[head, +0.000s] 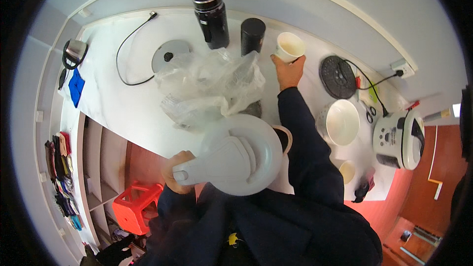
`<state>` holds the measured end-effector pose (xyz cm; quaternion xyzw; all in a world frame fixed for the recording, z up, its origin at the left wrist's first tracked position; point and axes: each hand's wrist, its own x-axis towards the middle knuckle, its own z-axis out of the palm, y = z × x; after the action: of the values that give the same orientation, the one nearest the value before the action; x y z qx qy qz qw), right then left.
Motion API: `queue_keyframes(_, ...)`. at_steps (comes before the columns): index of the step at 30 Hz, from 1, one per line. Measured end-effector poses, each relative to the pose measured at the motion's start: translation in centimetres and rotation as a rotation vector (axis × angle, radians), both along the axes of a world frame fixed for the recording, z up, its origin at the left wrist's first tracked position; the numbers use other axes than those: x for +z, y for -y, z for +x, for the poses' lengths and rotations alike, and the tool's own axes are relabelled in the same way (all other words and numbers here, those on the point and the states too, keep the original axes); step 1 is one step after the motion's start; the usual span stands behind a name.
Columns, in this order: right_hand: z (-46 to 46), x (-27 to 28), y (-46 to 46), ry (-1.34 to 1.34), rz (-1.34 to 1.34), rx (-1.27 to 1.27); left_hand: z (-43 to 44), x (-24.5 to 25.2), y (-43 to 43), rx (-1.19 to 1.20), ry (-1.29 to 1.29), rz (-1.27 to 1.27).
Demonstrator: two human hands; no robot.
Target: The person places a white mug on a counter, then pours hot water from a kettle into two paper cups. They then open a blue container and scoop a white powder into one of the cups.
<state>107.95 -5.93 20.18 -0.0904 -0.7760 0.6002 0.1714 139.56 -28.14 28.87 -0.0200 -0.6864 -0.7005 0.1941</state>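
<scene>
My left hand (177, 171) grips the handle of a white lidded electric kettle (242, 155), held up close in front of my chest. Out at the back of the counter, my right hand (291, 71) has its fingers around a paper cup (290, 46). The cup's mouth faces me, and its inside looks pale yellowish. Just left of that hand stands a black canister (252, 35). Crumpled clear plastic bags (214, 85) lie between the kettle and the back of the counter. Part of a cup with a light handle (287, 138) shows from behind the kettle's right side.
A tall black thermos (212, 18) stands at the back beside a round kettle base (170, 55) with a cord. To the right are a dark round lid-like disc (338, 77), a white bowl (342, 122), scissors (370, 114) and a rice cooker (399, 140). A red plastic stool (135, 208) stands below left.
</scene>
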Motion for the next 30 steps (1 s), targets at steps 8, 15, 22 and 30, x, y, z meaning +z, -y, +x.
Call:
queue_keyframes(8, 15.2, 1.4, -3.1, -0.089, -0.009, 0.075, -0.2, 0.4, 1.1, 0.089, 0.177, -0.336)
queue_keyframes(15, 25.4, 1.3, -9.0, -0.051, 0.176, -0.018, -2.4, 3.1, 0.2, -0.138, 0.143, -0.141)
queue_keyframes(22, 28.4, 0.1, -10.6, -0.102, 0.161, -0.093, -4.6, 7.0, -2.2, -0.3, 0.245, -0.314)
queue_keyframes(30, 30.0, -0.9, -11.6, -0.071, 0.092, -0.153, -7.1, 10.5, -5.9, -0.428, 0.248, -0.498)
